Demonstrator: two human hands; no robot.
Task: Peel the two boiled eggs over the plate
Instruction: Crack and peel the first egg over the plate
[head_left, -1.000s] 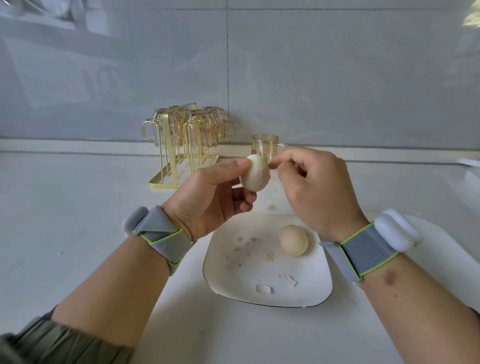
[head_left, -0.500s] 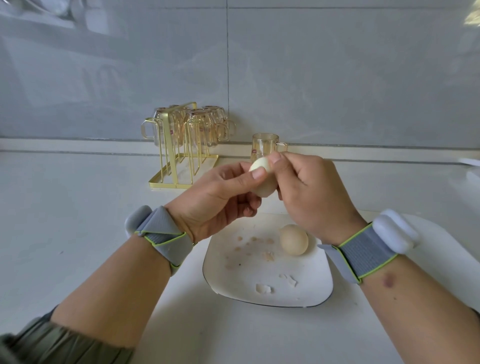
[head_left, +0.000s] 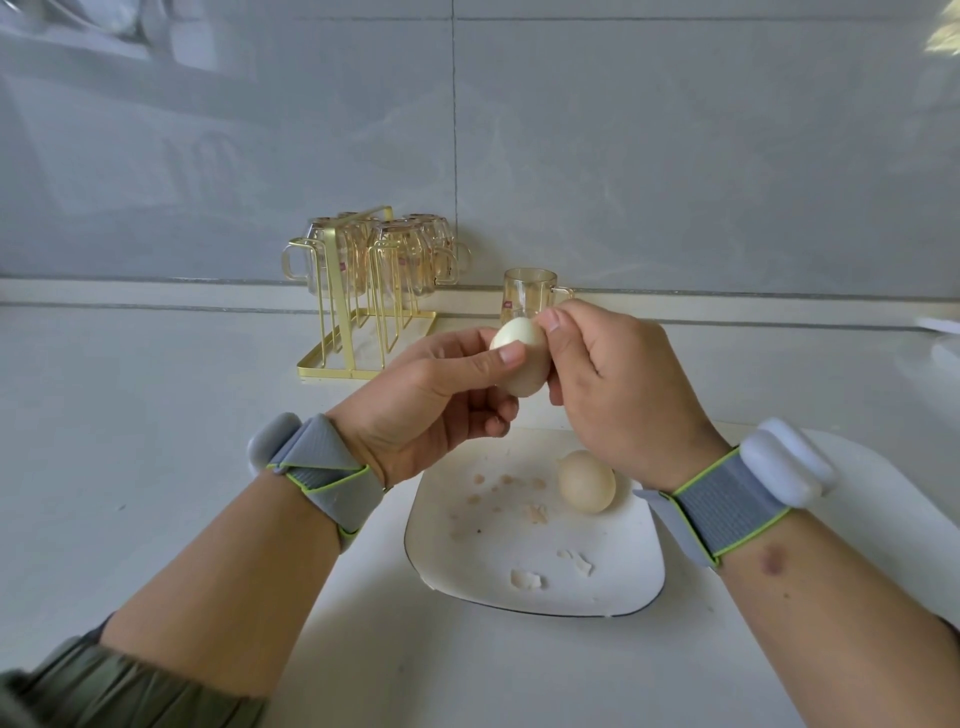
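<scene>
A pale, mostly peeled boiled egg is held up above the far edge of the white plate. My left hand grips it, thumb across its front. My right hand has its curled fingers against the egg's right side, with the thumb tip at its top. A second egg, tan and still in its shell, lies on the plate's far right part. Several small shell bits are scattered over the plate.
A gold wire rack holding several glass mugs stands at the back left by the wall. One glass mug stands just behind my hands. A white board lies under the plate's right side.
My right hand went from pinching at the egg's top to closing against its right side. My left thumb slid across the egg's front. The egg on the plate stayed put.
</scene>
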